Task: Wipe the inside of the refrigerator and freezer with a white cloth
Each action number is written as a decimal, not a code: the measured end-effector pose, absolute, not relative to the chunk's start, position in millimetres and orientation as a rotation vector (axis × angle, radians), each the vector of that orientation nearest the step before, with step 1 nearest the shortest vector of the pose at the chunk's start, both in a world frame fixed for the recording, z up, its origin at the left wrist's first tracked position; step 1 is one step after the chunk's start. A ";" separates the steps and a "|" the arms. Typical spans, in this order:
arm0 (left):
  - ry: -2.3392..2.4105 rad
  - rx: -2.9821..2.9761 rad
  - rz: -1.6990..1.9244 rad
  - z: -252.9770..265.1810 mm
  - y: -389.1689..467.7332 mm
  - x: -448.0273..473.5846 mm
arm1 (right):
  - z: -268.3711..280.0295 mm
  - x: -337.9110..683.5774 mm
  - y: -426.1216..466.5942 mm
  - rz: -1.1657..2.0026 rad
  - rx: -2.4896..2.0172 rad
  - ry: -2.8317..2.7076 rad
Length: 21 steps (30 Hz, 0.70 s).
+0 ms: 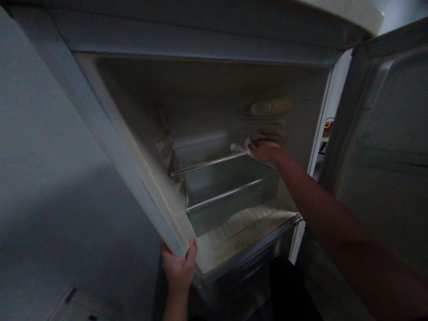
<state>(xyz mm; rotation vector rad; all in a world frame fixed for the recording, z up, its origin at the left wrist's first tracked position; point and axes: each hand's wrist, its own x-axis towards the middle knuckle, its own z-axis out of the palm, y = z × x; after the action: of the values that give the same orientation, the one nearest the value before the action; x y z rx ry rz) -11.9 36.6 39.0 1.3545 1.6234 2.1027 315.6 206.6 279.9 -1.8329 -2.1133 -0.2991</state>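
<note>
My right hand [265,149] reaches deep into an open fridge [117,129], closed on a white cloth [239,147]. The cloth is by the right inner wall, above a glass shelf [207,164] with a shiny front edge. Down at the lower left corner of the fridge, my left hand [179,265] grips the fridge's side edge, thumb on the inside. Below the shelf stands a clear drawer [230,203], on a stained, brownish fridge floor [240,238]. A yellowish lamp cover [270,106] sits on the right inner wall.
The fridge door [384,133] stands wide to the right. A grey wall [50,178] runs close along the left. A dark-clothed leg [290,290] is below the fridge compartment, in front of a lower compartment [247,276]. The light is dim.
</note>
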 end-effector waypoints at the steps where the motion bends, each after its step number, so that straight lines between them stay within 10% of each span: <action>1: 1.624 1.344 2.102 39.4 36.7 -11.4 | 269.3 305.4 198.6 -0.353 -1.736 -2.094; 13: 1.699 1.423 2.099 47.1 33.7 -11.4 | 203.8 87.8 137.8 -0.678 -0.953 -1.948; 21: 1.645 1.441 2.117 47.9 33.7 -10.9 | 194.2 199.3 185.3 -0.664 -1.074 -1.820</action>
<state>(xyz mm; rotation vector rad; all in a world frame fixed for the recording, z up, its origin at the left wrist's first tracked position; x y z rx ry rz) -10.9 33.7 47.9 1.4410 1.6449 2.1169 199.3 185.3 194.2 -1.0741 -1.8201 -0.6644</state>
